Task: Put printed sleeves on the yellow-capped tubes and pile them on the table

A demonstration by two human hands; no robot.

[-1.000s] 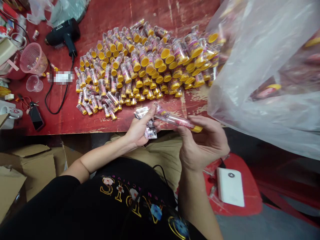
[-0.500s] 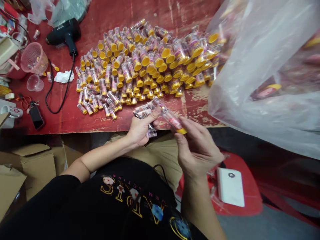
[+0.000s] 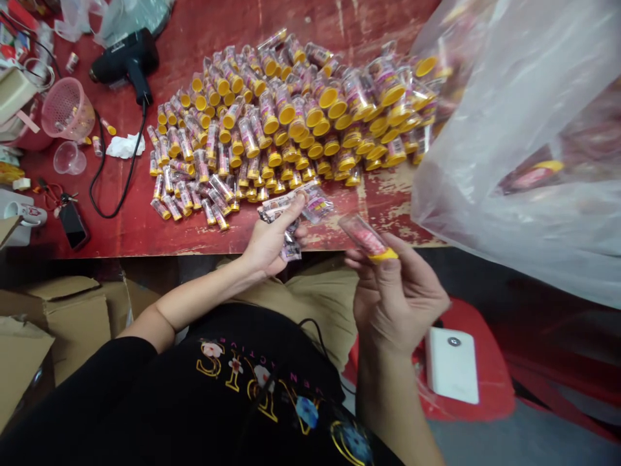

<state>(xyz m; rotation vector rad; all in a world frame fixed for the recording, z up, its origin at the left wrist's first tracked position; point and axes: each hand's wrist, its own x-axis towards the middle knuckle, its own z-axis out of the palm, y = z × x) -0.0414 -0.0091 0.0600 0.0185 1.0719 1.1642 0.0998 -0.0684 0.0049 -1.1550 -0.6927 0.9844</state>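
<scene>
Head view: worn red table [image 3: 213, 241].

Muted light, soft shadows — blurred edges

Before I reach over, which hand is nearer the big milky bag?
Right. The right hand, with a yellow-capped tube, is just short of the milky bag; the left hand, gripping flat wrappers, is farther left.

Black phone [image 3: 74, 225]: bench, by near edge, left | white mug [image 3: 25, 213]: left of phone | clear cup [image 3: 70, 158]: farther in | white device [image 3: 453, 364]: on red stool [image 3: 490, 388], right | cardboard boxes [image 3: 75, 317]: below near edge, left
</scene>
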